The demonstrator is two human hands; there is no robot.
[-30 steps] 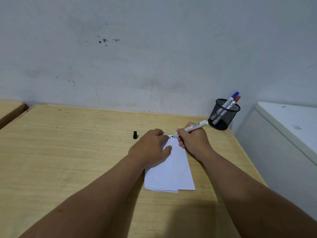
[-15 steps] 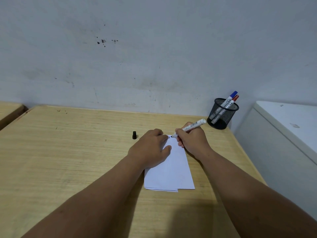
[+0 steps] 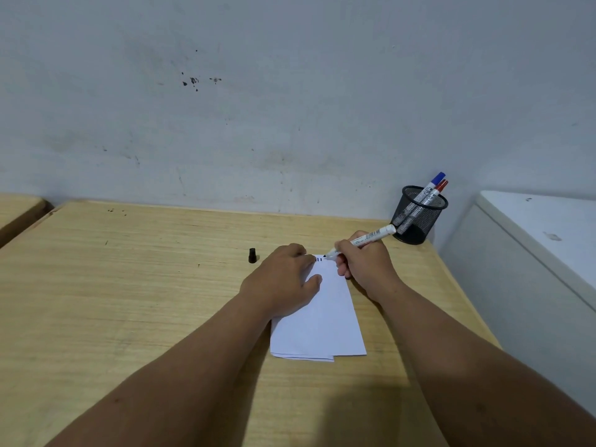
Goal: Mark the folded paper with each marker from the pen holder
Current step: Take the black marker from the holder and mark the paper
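A white folded paper (image 3: pixel 322 321) lies on the wooden desk (image 3: pixel 129 285). My left hand (image 3: pixel 283 282) presses flat on its far left part. My right hand (image 3: pixel 364 262) grips an uncapped black marker (image 3: pixel 371 237), whose tip rests at the paper's far edge beside short dark strokes (image 3: pixel 319 259). A black cap (image 3: pixel 252 255) stands on the desk left of my left hand. Behind my right hand, a black mesh pen holder (image 3: pixel 417 217) contains a blue-capped marker (image 3: pixel 433 183) and a red-capped marker (image 3: pixel 439 188).
A stained grey wall rises directly behind the desk. A white cabinet (image 3: pixel 532 253) stands close to the desk's right edge. Another wooden surface (image 3: pixel 16 208) sits at the far left, across a narrow gap.
The marker tip has shifted slightly along the paper's far edge and the strokes there show more. My left hand stays pressed on the paper. The view has tilted a little.
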